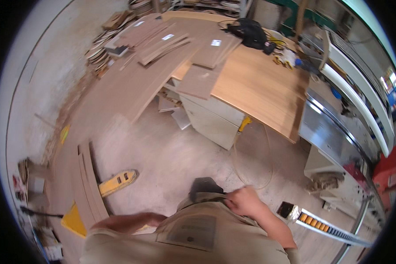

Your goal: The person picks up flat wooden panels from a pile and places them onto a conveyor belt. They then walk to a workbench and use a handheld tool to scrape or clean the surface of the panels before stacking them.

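Head view: one beige shirt point(187, 235), worn, at lower centre, directly below the camera; one right hand point(243, 201), fingers curled at the shirt's front edge, whether pinching cloth cannot be told; one left forearm point(132, 220), its hand hidden behind the shirt, opening and hold unknown. Ahead, apart: brown boards point(202, 81) on a wood-topped bench point(264, 92). Step, as judged: adjusting clothing; next move calls for freeing the right hand from the shirt.
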{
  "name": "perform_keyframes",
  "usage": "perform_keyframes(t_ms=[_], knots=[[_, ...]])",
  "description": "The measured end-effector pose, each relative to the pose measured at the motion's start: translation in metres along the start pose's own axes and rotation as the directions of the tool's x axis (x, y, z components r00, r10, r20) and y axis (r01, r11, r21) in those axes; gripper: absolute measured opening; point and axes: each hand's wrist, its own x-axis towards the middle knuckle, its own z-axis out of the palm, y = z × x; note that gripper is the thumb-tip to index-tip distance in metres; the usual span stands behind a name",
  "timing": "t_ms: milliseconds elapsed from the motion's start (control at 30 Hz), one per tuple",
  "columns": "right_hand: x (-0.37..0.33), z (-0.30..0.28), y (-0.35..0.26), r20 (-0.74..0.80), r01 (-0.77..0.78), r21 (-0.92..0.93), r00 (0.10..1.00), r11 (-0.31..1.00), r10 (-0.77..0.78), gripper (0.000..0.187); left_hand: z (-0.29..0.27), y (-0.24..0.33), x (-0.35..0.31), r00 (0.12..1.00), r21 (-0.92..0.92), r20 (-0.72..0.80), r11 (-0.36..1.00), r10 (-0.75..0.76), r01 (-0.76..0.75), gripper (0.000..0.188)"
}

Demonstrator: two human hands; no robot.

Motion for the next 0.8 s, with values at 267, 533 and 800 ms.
perform_keyframes(t_ms=[267, 533, 800], knots=[[0.113, -0.007, -0.018, 0.048, 0.159, 0.630, 0.969, 0.760, -0.242, 0.018, 0.025, 0.056, -0.103, 0.735, 0.379, -0.609, 0.923, 0.298, -0.060, 0.047], [0.211, -0.075, 0.060, -0.144, -0.201, 0.496, 0.940, 0.845, 0.308, 0.017, -0.189, 0.401, -0.263, -0.141, 0.767, -0.486, 0.344, 0.862, -0.542, 0.039], [0.420, -0.165, 0.168, -0.498, -0.134, 0.658, 0.660, 0.741, 0.562, 0.050, -0.326, 0.653, -0.220, -0.209, 0.847, -0.519, 0.465, 0.829, -0.256, 0.067]])
